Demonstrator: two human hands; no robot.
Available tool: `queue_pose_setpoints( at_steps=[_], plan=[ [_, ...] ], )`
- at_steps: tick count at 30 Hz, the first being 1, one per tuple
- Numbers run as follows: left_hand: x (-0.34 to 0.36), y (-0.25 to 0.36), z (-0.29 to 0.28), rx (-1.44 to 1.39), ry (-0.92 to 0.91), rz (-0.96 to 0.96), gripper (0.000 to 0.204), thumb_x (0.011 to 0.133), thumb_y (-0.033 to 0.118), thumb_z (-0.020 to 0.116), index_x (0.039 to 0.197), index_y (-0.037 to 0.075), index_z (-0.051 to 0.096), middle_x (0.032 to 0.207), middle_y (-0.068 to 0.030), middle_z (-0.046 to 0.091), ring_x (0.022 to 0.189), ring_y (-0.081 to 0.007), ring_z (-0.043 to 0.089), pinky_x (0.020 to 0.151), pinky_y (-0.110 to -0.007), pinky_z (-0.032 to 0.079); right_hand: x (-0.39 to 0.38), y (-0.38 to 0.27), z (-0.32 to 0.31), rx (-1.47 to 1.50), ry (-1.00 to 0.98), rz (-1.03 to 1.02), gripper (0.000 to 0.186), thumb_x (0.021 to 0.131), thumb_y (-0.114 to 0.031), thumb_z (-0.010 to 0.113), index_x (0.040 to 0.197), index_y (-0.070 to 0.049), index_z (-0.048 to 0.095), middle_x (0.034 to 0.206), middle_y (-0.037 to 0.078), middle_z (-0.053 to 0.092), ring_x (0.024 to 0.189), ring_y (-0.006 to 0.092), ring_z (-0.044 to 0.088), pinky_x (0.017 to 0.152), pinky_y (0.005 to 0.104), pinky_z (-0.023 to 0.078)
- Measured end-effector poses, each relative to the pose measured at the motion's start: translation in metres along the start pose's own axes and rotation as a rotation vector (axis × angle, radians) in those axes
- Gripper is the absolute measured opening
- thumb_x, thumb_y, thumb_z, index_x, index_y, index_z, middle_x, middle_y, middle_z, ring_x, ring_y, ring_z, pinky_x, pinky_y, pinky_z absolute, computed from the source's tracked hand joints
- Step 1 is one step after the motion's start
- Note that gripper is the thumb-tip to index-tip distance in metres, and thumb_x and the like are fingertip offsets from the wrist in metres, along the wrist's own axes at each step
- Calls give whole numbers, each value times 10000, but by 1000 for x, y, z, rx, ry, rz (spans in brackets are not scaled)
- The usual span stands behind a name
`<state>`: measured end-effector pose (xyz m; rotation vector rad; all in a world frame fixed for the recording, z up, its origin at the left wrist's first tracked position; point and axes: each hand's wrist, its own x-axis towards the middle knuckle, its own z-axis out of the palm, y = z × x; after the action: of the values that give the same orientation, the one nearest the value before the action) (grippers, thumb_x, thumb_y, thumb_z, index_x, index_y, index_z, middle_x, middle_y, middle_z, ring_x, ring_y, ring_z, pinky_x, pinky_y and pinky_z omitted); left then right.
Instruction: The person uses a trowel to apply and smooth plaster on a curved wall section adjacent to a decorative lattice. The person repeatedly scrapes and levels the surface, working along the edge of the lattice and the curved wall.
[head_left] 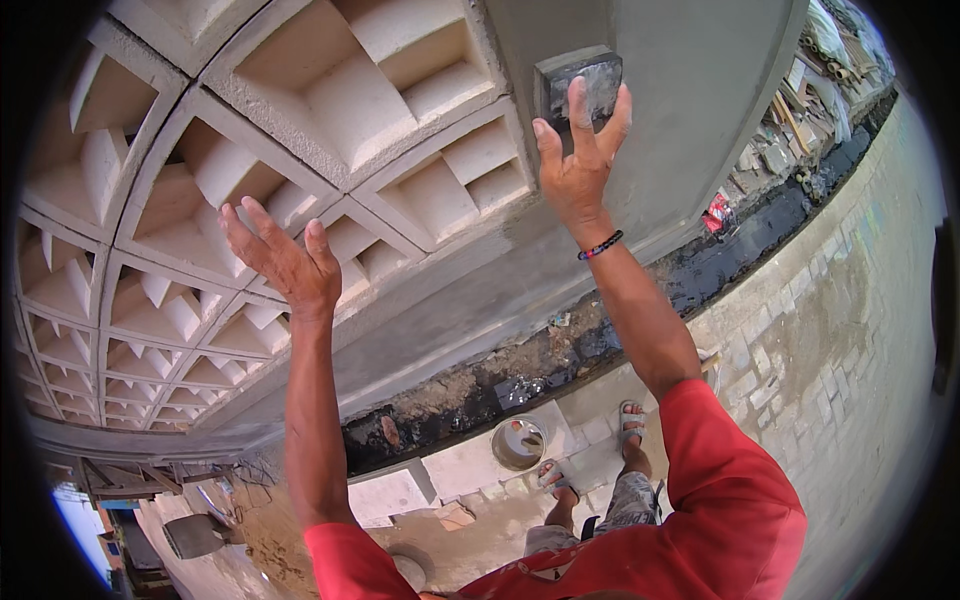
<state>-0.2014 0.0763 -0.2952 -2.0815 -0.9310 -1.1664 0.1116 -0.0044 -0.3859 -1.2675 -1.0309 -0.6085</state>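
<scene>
My right hand (585, 160) grips a dark grey rectangular block (556, 88), its face smeared with pale cement. The block lies against a smooth grey plastered wall strip (680, 100), just right of the patterned ventilation blocks. Fingers spread and holding nothing, my left hand (285, 258) is raised in front of those cream ventilation blocks (330, 90). Whether it touches them I cannot tell. A dark beaded bracelet (600, 245) circles my right wrist.
Along the wall's foot runs a ditch (480, 385) with dark wet mud. A bucket (519, 442) stands beside it near my sandalled feet, by a pale slab (392, 490). Rubble and scrap wood (800, 110) are heaped at the far right. Paving (790, 340) stretches along the right.
</scene>
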Motion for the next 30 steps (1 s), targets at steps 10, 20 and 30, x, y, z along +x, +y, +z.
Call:
queue_pose_setpoints(
  at_steps=[10, 20, 30],
  plan=[
    [-11, -19, 19, 138, 33, 93, 667, 1013, 545, 250, 1479, 79, 352, 1459, -223, 370, 1351, -393, 327, 1104, -535, 234, -6, -5, 2, 13, 35, 30, 694, 823, -169, 712, 1444, -293, 429, 1503, 302, 150, 1357, 527, 229, 1095, 572, 270],
    [-7, -56, 25, 149, 80, 176, 600, 1019, 527, 245, 1413, 140, 481, 1401, -196, 463, 1281, -343, 420, 1060, -479, 280, 64, -39, 1, 63, 84, 32, 679, 806, -127, 713, 1418, -278, 460, 1534, 259, 128, 1383, 479, 231, 1113, 559, 262],
    [-6, -23, 31, 183, 102, 118, 618, 988, 534, 277, 1299, 76, 553, 1324, -160, 444, 1252, -343, 372, 1019, -454, 229, -12, 19, -15, 23, 44, 176, 656, 825, -174, 747, 1419, -255, 481, 1482, 316, 193, 1361, 466, 266, 1083, 519, 289]
  ],
)
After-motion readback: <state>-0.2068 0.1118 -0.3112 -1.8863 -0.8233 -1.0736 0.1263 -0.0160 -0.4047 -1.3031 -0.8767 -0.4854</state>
